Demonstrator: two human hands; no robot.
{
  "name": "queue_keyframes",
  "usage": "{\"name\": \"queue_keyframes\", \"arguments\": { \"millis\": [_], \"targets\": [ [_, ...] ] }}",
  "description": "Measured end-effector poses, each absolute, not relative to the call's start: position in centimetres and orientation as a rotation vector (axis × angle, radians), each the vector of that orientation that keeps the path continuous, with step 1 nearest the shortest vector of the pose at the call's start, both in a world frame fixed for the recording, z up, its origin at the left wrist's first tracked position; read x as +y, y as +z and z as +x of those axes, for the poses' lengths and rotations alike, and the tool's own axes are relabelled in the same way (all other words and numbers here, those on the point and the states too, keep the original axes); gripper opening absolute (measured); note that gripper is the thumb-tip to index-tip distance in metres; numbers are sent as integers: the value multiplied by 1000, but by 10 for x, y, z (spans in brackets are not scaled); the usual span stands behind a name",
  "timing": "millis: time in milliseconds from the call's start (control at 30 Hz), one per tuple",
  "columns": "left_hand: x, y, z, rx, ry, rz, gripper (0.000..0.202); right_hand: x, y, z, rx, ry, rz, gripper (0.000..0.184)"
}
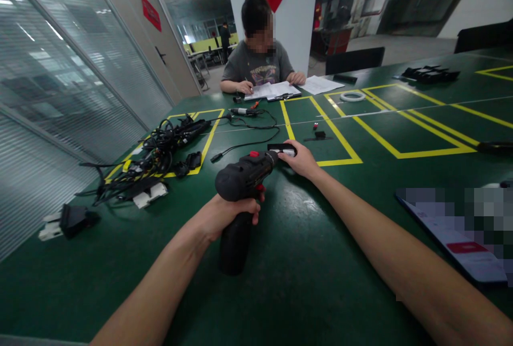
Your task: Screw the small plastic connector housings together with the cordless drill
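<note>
Head view shows a black cordless drill (244, 175) with a red switch on top, in the middle of the scene and pointing toward 1 o'clock. The left hand (230, 212) is clenched around its grip from the 7 o'clock side. The foot of the drill is low, either over the green tabletop (312, 260) or on it; I cannot tell which. The right hand (302, 160) reaches to the chuck (273, 157) at the front. Its fingers meet the chuck together with a small black piece (282, 148), and whether they pinch it or only touch it is not clear.

As I judge it, the step in hand is work at the nose of the drill: one hand steadies the body and the other handles the front. Any move there calls for a firm left grip, so that the tool does not turn.

Farther out, at 10 o'clock from the drill, lies a heap of black cables (160, 159), with a white adapter (148, 195) near it. Yellow lines (336, 138) mark boxes at 1 o'clock. A flat device (452, 234) lies at 4 o'clock. At 12 o'clock, across the tabletop, another person (260, 57) is writing on papers (276, 89).
</note>
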State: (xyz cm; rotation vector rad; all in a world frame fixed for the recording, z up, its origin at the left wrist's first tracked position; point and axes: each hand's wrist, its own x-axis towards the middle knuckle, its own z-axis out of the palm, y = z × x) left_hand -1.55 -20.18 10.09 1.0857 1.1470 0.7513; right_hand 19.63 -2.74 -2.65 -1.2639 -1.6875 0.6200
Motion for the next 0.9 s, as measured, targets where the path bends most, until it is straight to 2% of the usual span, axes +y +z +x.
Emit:
{"name": "queue_keyframes", "arguments": {
  "millis": [200, 433, 900],
  "targets": [
    [-204, 97, -7, 1130, 781, 1083, 29, -27, -26, 198, -1730, 606, -1231, 43],
    [-209, 88, 6, 1144, 756, 1254, 18, -21, -32, 203, -1802, 562, -1171, 44],
    [-204, 84, -5, 1058, 788, 1144, 30, -20, -27, 204, -1814, 598, -1185, 42]
  ]
}}
